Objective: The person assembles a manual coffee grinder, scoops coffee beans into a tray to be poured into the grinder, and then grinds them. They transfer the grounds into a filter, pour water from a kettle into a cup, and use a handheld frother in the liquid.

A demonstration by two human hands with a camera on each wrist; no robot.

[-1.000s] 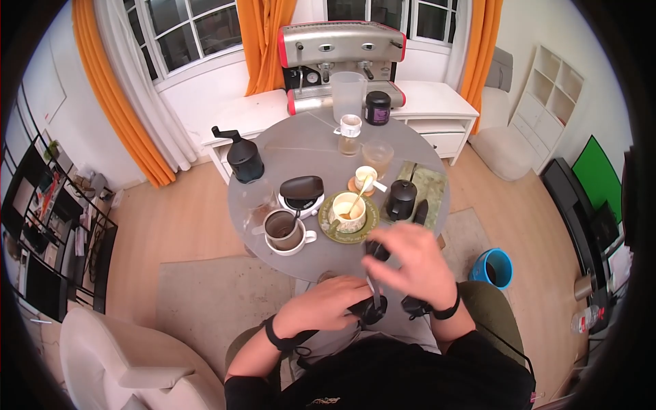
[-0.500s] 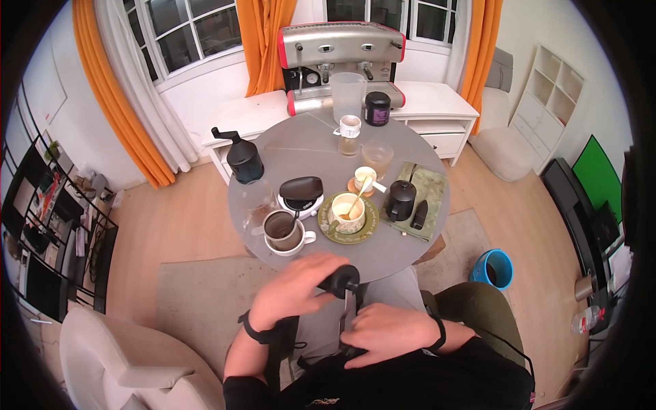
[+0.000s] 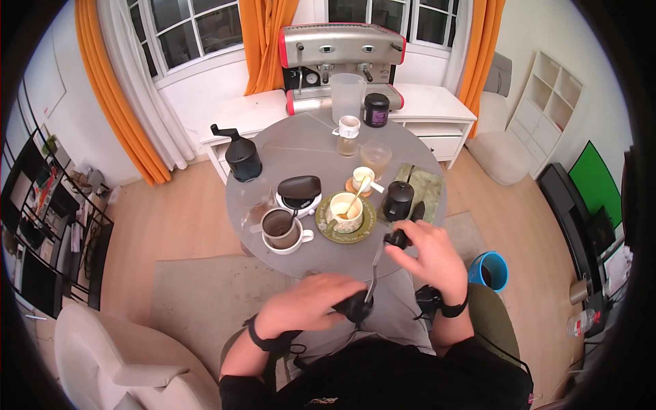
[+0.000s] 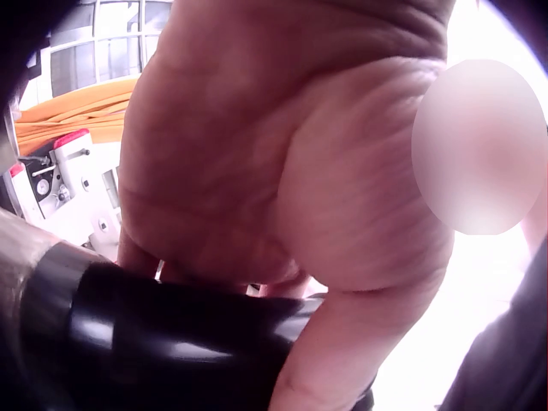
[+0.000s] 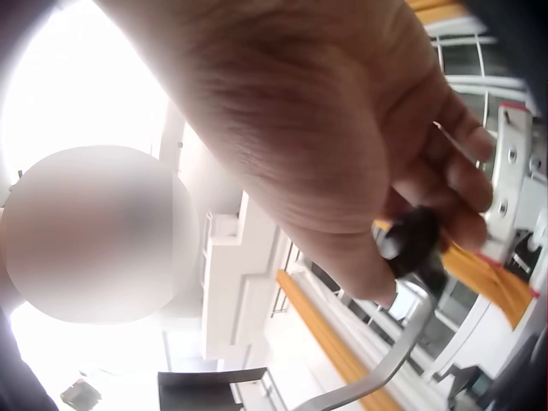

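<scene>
By table edge [image 3: 294, 264] | left fingers [image 3: 336, 290] wrapped round grinder [image 3: 353, 307] | right fingers [image 3: 425, 236] pinching crank knob [image 3: 395, 238] | gap to plate [image 3: 371, 219]

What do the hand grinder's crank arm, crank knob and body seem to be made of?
Crank arm: probably metal, satin silver, judging by its soft grey sheen. Crank knob: black, perhaps plastic, from its faint shine, though blurred. Grinder body: glossy black, plastic or coated metal, given its bright highlights.

glossy black cylinder [image 4: 180, 347], smooth metal crank [image 5: 406, 340], black plastic-looking knob [image 5: 411, 240], matt grey tabletop [image 3: 307, 150], cloth curtains [image 3: 121, 102]
</scene>
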